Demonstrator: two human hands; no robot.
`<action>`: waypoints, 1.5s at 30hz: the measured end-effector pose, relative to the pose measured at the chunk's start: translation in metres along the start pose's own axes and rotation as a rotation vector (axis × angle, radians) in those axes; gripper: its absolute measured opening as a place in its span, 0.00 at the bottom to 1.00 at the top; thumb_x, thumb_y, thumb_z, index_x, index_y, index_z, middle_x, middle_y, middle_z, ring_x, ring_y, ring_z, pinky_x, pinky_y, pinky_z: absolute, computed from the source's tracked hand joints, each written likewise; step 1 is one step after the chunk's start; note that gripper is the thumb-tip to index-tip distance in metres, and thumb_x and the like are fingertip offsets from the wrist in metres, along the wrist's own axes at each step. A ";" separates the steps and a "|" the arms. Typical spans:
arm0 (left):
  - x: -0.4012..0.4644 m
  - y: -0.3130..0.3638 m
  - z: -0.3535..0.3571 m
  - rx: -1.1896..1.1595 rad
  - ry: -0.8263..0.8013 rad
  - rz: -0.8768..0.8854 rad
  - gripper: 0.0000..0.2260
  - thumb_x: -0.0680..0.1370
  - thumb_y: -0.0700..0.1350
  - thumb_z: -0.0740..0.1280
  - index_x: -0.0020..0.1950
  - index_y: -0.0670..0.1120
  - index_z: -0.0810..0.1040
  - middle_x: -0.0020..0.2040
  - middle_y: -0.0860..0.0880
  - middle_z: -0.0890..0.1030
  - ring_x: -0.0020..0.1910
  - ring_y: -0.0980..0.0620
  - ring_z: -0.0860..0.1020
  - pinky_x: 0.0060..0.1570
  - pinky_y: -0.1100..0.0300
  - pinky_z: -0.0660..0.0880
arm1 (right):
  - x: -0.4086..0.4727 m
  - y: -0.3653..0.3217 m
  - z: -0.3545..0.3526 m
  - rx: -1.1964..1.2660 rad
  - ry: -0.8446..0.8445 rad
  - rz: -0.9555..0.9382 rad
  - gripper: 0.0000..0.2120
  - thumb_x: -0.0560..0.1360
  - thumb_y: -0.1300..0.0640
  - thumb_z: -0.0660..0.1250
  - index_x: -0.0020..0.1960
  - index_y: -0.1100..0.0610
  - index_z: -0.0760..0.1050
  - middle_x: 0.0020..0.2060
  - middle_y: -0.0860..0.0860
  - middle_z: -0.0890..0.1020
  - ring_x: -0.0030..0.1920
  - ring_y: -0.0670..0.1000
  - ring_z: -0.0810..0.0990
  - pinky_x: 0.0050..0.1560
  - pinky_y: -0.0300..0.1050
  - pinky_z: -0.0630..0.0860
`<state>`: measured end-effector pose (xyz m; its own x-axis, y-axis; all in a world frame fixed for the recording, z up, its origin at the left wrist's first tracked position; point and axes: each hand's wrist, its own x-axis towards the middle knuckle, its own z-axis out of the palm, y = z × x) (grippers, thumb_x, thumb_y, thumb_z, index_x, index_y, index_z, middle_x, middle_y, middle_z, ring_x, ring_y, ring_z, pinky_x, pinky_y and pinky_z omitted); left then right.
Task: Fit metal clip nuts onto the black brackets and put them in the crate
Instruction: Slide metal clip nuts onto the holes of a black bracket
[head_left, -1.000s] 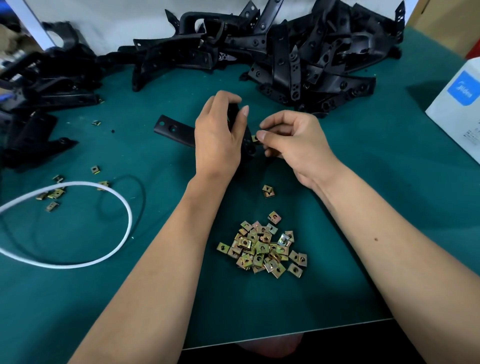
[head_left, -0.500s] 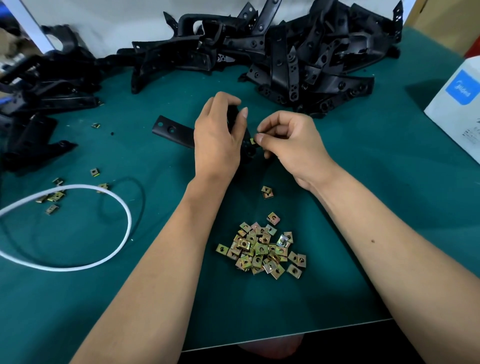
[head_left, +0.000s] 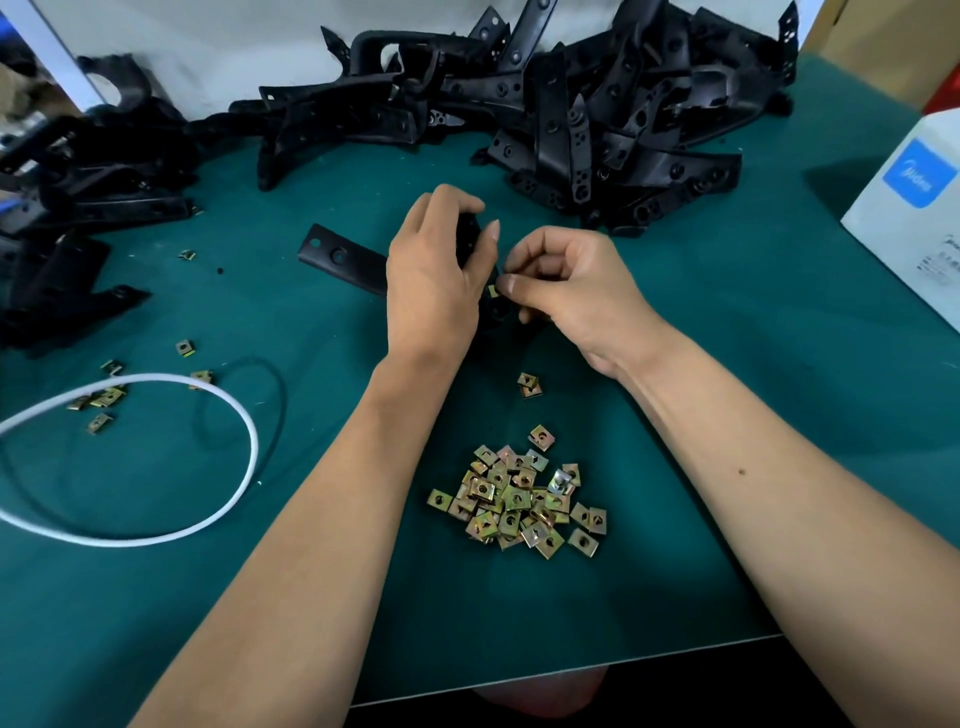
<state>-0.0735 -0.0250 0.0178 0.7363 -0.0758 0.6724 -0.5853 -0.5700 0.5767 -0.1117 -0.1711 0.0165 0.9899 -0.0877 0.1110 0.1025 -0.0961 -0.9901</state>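
Observation:
A black bracket (head_left: 343, 259) lies on the green mat, its flat holed end sticking out to the left. My left hand (head_left: 434, 280) grips its middle, fingers curled over it. My right hand (head_left: 569, 291) pinches a small brass clip nut (head_left: 493, 291) against the bracket's near end, just right of my left thumb. A heap of brass clip nuts (head_left: 519, 499) sits on the mat between my forearms, with two loose ones (head_left: 530, 385) a little farther up.
A big pile of black brackets (head_left: 597, 114) fills the back of the table, with more brackets (head_left: 67, 208) at the left. A white cord loop (head_left: 171, 462) and scattered clip nuts (head_left: 104, 397) lie at left. A white box (head_left: 914, 208) stands at right.
My right hand has shifted slightly left and down, bringing the clip nut closer onto the bracket's end. My left hand keeps its grip in place.

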 end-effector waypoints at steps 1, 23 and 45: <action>0.000 0.000 0.000 -0.001 -0.001 -0.001 0.09 0.81 0.44 0.69 0.55 0.39 0.79 0.48 0.47 0.80 0.45 0.53 0.75 0.46 0.69 0.67 | 0.000 0.000 0.001 -0.017 0.000 -0.013 0.07 0.74 0.69 0.74 0.45 0.60 0.79 0.34 0.55 0.82 0.32 0.50 0.78 0.35 0.42 0.77; -0.002 0.007 0.001 0.055 0.035 -0.137 0.09 0.83 0.43 0.64 0.57 0.37 0.77 0.51 0.43 0.79 0.46 0.45 0.75 0.46 0.52 0.70 | -0.004 -0.006 0.009 -0.242 0.031 0.019 0.11 0.80 0.60 0.65 0.44 0.58 0.85 0.35 0.49 0.83 0.32 0.50 0.80 0.41 0.51 0.79; -0.003 -0.005 -0.004 0.092 0.001 -0.101 0.13 0.83 0.48 0.65 0.61 0.41 0.79 0.55 0.46 0.82 0.52 0.46 0.79 0.53 0.55 0.72 | -0.005 -0.023 -0.031 -0.707 -0.665 -0.046 0.06 0.70 0.51 0.81 0.43 0.49 0.86 0.34 0.46 0.84 0.33 0.42 0.77 0.35 0.34 0.71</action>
<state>-0.0745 -0.0185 0.0149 0.7895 -0.0136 0.6136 -0.4747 -0.6472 0.5965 -0.1220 -0.1988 0.0419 0.8619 0.4880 -0.1380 0.2749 -0.6782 -0.6815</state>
